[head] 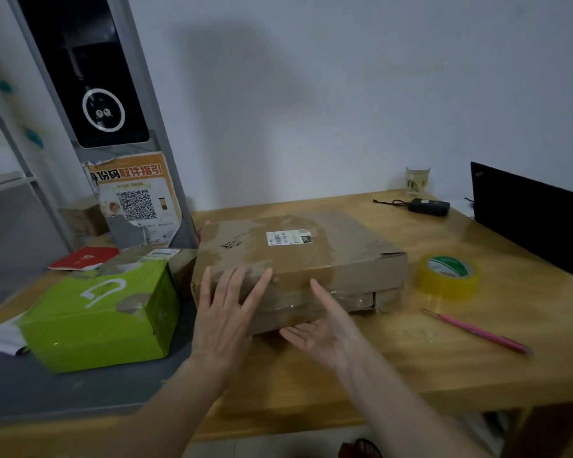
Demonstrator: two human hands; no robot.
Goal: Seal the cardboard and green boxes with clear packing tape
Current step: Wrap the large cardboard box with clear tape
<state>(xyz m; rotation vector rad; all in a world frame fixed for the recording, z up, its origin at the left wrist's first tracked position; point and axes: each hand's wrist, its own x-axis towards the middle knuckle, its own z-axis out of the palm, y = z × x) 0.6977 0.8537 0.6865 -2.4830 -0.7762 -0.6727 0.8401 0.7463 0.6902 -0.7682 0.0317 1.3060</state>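
Observation:
A flat brown cardboard box (311, 256) with a white shipping label lies in the middle of the wooden table (444, 365). My left hand (227, 312) rests flat with straight fingers on the box's near left corner. My right hand (325, 328) is open, palm turned up, at the box's near side, fingertips by its lower edge. A green box (103, 315) stands to the left of the cardboard box, on a grey surface. A roll of clear yellowish packing tape (449, 276) lies on the table right of the cardboard box.
A pink pen-like tool (477, 330) lies at the front right. A black laptop (526, 213) stands at the far right, with a black device (429, 206) and a glass (417, 180) behind the box. A red booklet (85, 257) and a small carton (153, 259) sit left.

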